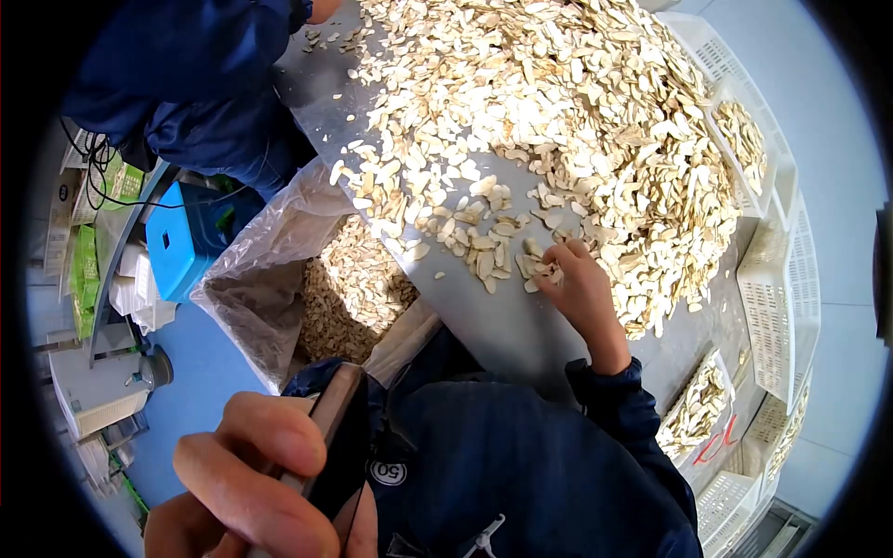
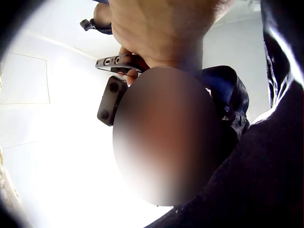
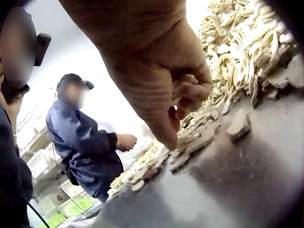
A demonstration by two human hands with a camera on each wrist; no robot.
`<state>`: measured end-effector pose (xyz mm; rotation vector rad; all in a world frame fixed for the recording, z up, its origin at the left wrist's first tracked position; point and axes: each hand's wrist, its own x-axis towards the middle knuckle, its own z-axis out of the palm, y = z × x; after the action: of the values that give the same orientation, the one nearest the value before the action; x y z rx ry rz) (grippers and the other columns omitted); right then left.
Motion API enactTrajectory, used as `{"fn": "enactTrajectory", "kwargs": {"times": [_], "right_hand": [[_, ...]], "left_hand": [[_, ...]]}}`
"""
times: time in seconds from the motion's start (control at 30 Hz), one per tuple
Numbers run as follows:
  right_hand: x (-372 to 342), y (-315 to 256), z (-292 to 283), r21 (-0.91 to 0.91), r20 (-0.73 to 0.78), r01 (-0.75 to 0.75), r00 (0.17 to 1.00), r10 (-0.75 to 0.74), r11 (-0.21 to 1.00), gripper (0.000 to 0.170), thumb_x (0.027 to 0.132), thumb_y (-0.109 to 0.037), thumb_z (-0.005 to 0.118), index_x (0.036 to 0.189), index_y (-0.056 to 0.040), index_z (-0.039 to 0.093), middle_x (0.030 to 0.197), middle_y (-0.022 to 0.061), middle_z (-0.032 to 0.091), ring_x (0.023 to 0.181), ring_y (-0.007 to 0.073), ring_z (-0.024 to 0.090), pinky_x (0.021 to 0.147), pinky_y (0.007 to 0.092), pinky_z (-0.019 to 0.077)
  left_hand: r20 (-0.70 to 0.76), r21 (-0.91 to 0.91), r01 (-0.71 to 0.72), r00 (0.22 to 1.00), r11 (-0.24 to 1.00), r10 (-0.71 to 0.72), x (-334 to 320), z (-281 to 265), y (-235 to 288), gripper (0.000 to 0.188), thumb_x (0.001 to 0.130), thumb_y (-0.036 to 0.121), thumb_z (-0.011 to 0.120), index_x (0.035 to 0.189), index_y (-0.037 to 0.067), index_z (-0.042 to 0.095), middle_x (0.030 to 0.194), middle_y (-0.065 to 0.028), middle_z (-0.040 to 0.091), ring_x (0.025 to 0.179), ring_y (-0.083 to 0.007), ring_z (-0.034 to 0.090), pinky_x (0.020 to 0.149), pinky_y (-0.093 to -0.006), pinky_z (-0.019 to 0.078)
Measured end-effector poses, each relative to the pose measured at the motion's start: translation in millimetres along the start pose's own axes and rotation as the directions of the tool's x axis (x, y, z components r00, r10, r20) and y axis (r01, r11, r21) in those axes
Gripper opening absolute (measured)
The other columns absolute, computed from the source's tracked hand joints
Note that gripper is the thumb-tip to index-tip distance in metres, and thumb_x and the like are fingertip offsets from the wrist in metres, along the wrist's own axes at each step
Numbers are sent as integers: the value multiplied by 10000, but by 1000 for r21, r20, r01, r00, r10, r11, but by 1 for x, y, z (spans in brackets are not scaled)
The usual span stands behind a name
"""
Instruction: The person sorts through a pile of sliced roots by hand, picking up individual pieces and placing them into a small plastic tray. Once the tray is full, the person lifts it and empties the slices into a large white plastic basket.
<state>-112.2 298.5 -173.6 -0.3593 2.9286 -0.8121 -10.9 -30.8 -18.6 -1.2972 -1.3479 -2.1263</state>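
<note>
In the head view my left hand [image 1: 246, 479] is raised close to the camera, fingers bent round a dark phone [image 1: 337, 418]. The left wrist view shows the phone's port end [image 2: 113, 61] beyond the hand [image 2: 161, 33]. My right hand [image 1: 586, 293] is low over the metal table [image 1: 502, 325], at the near edge of a big heap of pale dried slices [image 1: 558, 84]. Its fingers curl in on a few slices [image 1: 534, 265]. In the right wrist view the right hand [image 3: 152, 80] has a pale piece [image 3: 190, 79] within its curled fingers, with fingertips down among the slices.
A plastic-lined container [image 1: 251, 270] of smaller pieces stands against the table's left edge. White perforated baskets [image 1: 767, 325] line the far right side, some holding slices. Another person in dark blue [image 1: 205, 84] is at upper left. A blue box [image 1: 177, 246] stands behind the container.
</note>
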Motion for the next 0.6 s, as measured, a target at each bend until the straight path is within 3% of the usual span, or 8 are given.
{"fn": "enactTrajectory", "kwargs": {"times": [0.1,0.2,0.4,0.6], "right_hand": [[-2,-3,-11,67,46,-34,998,31,997,227,826,-159,731,1012,-51,658,936,123,641,821,332,640,716,405,501],[2,1,-7,42,24,-43,999,42,998,243,834,-178,730,1028,-50,662,902,130,645,828,330,643,716,406,500],[26,5,14,-106,-6,17,1000,-18,994,215,881,-219,674,1031,-66,656,913,149,648,844,364,654,719,452,522],[36,13,20,-143,36,21,999,-16,989,195,899,-259,653,953,-72,664,883,119,648,780,343,646,680,442,503]], "left_hand": [[67,283,-296,955,912,289,14,3,-21,793,860,-1,716,1496,376,428,1577,-114,233,1439,-460,209,1131,-419,396],[10,218,-15,1000,976,13,4,2,-4,760,907,86,678,1549,324,348,1608,35,254,1369,-420,299,1089,-539,399],[21,300,-222,974,928,226,14,9,-18,758,920,124,665,1567,299,310,1607,95,266,1328,-401,333,1070,-589,383],[20,329,-269,960,905,278,16,10,-22,761,924,139,662,1574,289,296,1604,119,278,1310,-389,351,1068,-609,370]]}}
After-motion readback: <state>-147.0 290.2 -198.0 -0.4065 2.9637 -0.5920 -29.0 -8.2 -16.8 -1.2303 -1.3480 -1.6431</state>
